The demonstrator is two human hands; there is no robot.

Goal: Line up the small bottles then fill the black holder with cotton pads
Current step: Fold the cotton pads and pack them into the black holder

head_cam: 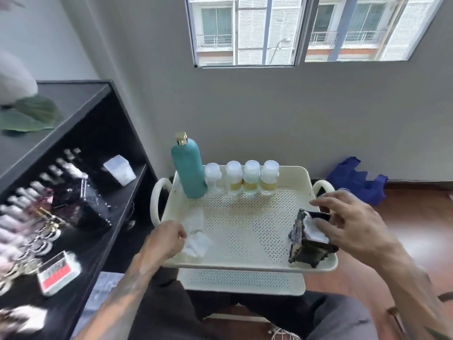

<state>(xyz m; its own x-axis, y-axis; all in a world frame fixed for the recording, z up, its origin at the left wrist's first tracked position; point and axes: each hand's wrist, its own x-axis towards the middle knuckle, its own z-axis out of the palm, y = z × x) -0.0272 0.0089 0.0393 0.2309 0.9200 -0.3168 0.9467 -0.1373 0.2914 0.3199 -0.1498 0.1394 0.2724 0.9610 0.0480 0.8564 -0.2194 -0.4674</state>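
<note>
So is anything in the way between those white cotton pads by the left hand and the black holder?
Nothing visible. The white cotton pads and the black holder are separated only by bare perforated cream tray; the small bottles stand along the back edge.

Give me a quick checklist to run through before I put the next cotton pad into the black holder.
1. Small bottles lined up along the tray's back edge beside the teal bottle: ok.
2. Black holder standing on the tray, front right corner: ok.
3. Right hand over the holder, fingers on the white cotton pads in it: ok.
4. Left hand at the loose pads front left: ok.
5. Left hand actually gripping a pad: cannot tell, blurred.
6. Room left in the holder: cannot tell.
</note>
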